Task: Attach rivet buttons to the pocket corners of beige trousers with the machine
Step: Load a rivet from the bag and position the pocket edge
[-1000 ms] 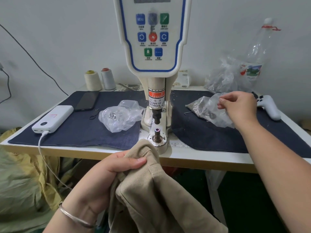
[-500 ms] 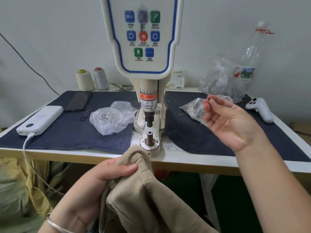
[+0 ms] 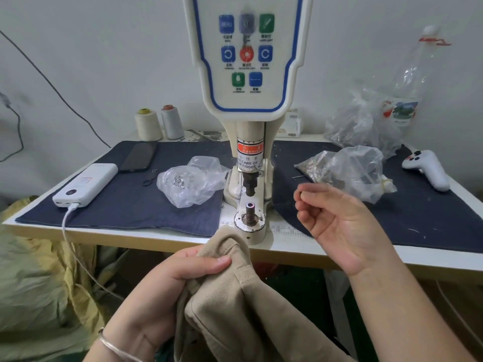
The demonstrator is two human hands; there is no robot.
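Since a second ago the right hand [image 3: 339,220] has left the clear bag of rivets [image 3: 347,171] on the right of the counter [image 3: 183,241] and come back toward the machine [image 3: 249,100], palm turned up, fingers curled, thumb and forefinger tips pressed together by the lower die post [image 3: 250,214] (whether a rivet sits between them is too small to tell). The left hand [image 3: 167,288] has stayed put, gripping a folded corner of the beige trousers [image 3: 235,309] with the thumb laid flat on top.

Dark denim mats [image 3: 125,202] cover the counter either side of the machine. On the left lie a white power bank [image 3: 86,185] with its cable, a dark phone [image 3: 139,156], a small pair of snips [image 3: 150,177] and a second clear bag [image 3: 192,182] holding silvery parts. Two thread cones [image 3: 159,124] stand at the back wall. To the right rest a white handheld controller [image 3: 428,169], more crumpled plastic and an empty bottle [image 3: 407,82].

The trousers hang below the counter's front edge, the folded corner pointing up at the die post, just short of it; the cloth's length runs down and right toward the person's lap.
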